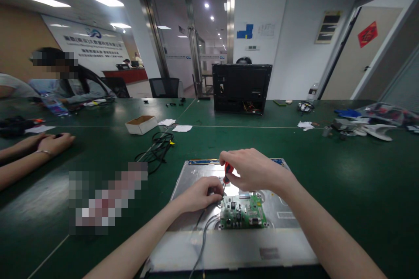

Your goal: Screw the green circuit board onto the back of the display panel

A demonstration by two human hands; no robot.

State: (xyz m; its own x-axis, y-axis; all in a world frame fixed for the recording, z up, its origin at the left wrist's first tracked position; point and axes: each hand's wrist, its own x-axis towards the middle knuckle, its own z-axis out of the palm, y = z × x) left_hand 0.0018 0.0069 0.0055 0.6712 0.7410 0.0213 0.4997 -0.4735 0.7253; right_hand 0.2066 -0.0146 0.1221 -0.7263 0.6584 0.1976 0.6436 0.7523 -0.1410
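One red-and-black screwdriver (228, 169) working the far-left corner of one green circuit board (245, 212), near side of the bench (347, 178)! Right hand (245, 168) grips it; left hand (203, 192) curls its fingers alongside (holding something? can't tell).

Office: wall sign (93, 45), red reception desk (136, 74).

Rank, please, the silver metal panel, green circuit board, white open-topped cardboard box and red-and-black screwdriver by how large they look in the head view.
1. Silver metal panel
2. Green circuit board
3. White open-topped cardboard box
4. Red-and-black screwdriver, partly hidden by the right hand
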